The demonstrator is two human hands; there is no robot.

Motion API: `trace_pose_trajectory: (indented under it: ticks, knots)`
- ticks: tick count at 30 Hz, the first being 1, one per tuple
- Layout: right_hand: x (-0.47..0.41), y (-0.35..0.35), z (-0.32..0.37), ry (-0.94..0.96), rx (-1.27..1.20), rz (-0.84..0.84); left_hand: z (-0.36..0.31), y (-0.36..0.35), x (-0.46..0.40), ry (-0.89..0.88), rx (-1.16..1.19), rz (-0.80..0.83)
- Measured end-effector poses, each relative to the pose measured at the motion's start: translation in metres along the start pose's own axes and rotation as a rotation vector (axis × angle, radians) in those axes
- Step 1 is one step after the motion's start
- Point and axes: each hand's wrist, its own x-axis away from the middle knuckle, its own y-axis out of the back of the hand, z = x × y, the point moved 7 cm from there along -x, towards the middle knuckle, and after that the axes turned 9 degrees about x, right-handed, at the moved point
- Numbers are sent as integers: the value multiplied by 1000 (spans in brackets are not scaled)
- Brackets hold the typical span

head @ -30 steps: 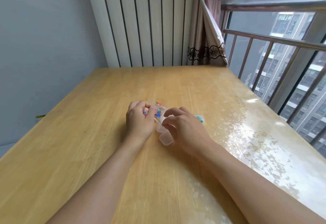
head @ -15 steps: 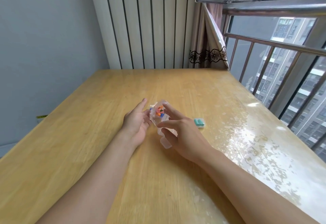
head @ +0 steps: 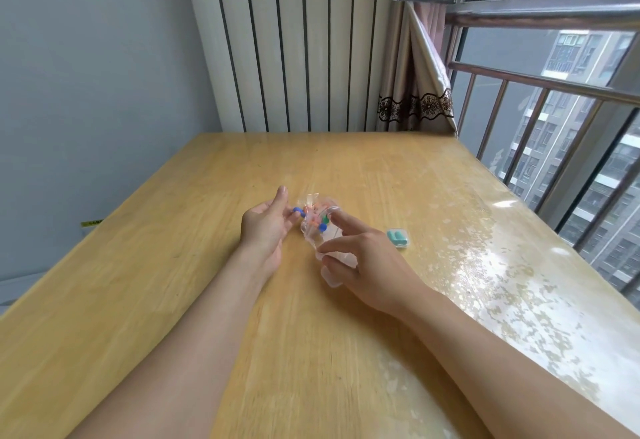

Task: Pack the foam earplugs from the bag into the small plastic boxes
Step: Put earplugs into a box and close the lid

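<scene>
A clear plastic bag [head: 313,219] with orange, green and blue foam earplugs lies mid-table between my hands. My left hand [head: 265,229] is at the bag's left edge with straight fingers, and a blue earplug [head: 296,211] shows at its fingertips. My right hand [head: 363,257] stretches its index finger onto the bag, while its thumb and curled lower fingers hold an empty clear plastic box [head: 332,277]. Another small plastic box [head: 399,238], shut with teal earplugs inside, stands to the right of my right hand.
The wooden table [head: 173,283] has a glossy, glare-covered right half. Beyond its right edge are a window and metal railing [head: 540,85], and a curtain [head: 415,106] hangs at the far right corner. A ribbed wall panel stands behind the table.
My left hand has opened from a curled grip on the bag to straight fingers. My right hand lifted off the box area and reached its index finger to the bag. The head camera tilted.
</scene>
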Motion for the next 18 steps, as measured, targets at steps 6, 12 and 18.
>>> trace_pose_trajectory:
  ticks: [6, 12, 18]
  knots:
    - [0, 3, 2, 40, -60, -29, 7, 0, -1, 121, -52, 22]
    - [1, 4, -2, 20, -41, -10, 1, 12, -7, -12, -311, -29]
    - [2, 9, -15, -61, 13, -53, -15, 22, -5, -164, -472, -120]
